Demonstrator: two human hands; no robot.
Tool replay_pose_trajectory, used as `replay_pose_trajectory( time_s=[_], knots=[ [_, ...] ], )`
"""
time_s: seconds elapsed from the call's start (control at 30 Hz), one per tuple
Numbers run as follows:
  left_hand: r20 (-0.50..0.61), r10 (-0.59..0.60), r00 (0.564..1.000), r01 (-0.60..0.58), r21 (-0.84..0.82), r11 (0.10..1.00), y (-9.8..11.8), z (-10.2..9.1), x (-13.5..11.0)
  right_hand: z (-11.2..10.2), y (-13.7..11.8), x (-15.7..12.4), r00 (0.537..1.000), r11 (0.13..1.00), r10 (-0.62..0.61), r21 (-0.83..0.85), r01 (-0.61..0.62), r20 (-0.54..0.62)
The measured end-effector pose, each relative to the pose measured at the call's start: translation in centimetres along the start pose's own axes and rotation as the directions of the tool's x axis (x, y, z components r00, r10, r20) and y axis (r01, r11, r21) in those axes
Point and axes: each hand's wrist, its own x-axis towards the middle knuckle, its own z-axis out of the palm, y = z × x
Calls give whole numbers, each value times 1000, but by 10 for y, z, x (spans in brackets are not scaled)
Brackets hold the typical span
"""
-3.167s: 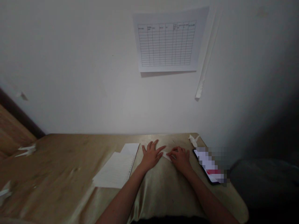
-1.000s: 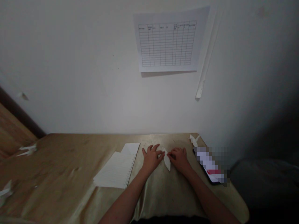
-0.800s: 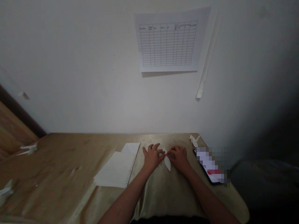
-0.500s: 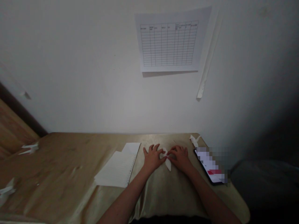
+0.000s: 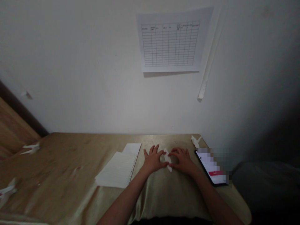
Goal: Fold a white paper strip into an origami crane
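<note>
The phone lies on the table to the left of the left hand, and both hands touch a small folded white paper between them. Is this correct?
Not quite. The head view shows the phone on the table to the right of the right hand, not to the left of the left hand. Both hands do touch the small folded white paper between them.

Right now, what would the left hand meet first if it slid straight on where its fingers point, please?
Probably the wall: the left hand points away across bare tablecloth, with the folded paper just right of that line, though depth is unclear.
</note>
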Motion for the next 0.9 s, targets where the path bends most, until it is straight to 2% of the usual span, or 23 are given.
replay_pose_trajectory(
  time_s=[0.23, 0.4, 0.7, 0.9],
  knots=[
    [64, 20, 998, -20, -1, 1000, -4, -1, 1, -1, 5, -1, 998, 999, -26, 46, 24, 49],
    [60, 37, 998, -36, -20, 999, -6, -2, -1, -3, 7, -3, 996, 997, -37, 69, 31, 86],
    [37, 78, 996, -78, -12, 997, -10, 2, -5, 1, 10, -5, 997, 995, -44, 87, 39, 59],
    [92, 120, 988, -118, -24, 993, -14, -5, -5, 1, 14, -4, 997, 987, -64, 147, 59, 34]
  ],
)
